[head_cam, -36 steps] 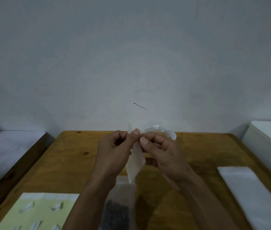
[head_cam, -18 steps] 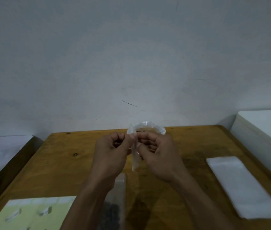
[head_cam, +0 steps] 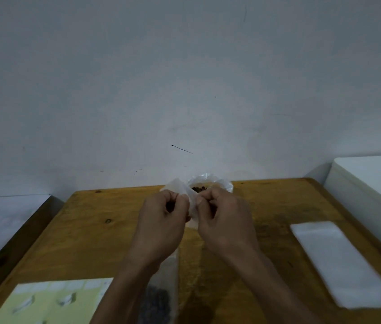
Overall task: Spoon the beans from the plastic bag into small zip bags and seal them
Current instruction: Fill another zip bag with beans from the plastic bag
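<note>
Two hands pinch my small zip bag [head_cam: 190, 202] between them, left hand [head_cam: 162, 222] and right hand [head_cam: 224, 220] level; the bean bag [head_cam: 208, 184] sits just behind.

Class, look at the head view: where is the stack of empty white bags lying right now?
The stack of empty white bags lies flat on the wooden table, to the right of the right hand and beside the white box.

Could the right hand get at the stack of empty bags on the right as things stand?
Probably not at once: the right hand and left hand both pinch a small zip bag. Once freed, nothing lies between it and the stack.
</note>
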`<state>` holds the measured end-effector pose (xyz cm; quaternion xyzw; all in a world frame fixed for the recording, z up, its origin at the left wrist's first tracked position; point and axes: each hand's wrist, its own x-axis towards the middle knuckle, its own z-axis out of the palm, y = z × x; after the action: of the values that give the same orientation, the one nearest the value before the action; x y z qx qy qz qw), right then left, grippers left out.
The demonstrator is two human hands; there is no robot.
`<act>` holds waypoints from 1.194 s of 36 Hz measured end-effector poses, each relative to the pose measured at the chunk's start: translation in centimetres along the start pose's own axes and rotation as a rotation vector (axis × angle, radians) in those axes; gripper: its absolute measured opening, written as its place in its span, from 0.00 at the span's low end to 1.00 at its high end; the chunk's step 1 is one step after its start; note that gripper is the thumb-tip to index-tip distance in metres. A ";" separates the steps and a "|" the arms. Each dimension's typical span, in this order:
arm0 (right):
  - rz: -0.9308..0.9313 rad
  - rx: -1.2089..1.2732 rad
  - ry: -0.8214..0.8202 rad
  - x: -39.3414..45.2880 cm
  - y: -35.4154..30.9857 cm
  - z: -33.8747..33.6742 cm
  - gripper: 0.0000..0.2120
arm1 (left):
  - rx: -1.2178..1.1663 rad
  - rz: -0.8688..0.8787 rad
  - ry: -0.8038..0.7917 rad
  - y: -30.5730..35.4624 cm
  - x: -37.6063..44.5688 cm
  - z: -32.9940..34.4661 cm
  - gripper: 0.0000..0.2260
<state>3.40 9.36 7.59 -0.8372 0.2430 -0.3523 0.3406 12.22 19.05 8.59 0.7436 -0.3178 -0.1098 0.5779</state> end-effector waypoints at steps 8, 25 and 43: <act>-0.116 -0.006 -0.141 -0.1 -0.6 -0.3 0.08 | 0.049 0.009 -0.040 0.5 -0.1 -0.5 0.13; -0.182 -0.160 -0.131 0.8 0.1 -1.6 0.14 | 0.037 -0.109 -0.042 1.6 -0.4 -1.3 0.12; 0.026 0.111 -0.294 1.9 0.4 -1.6 0.11 | 0.704 0.481 -0.158 -0.3 -0.2 -2.0 0.41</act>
<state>3.36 7.27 8.94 -0.8563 0.1817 -0.2343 0.4228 13.21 20.84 8.93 0.7894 -0.5436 0.0865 0.2720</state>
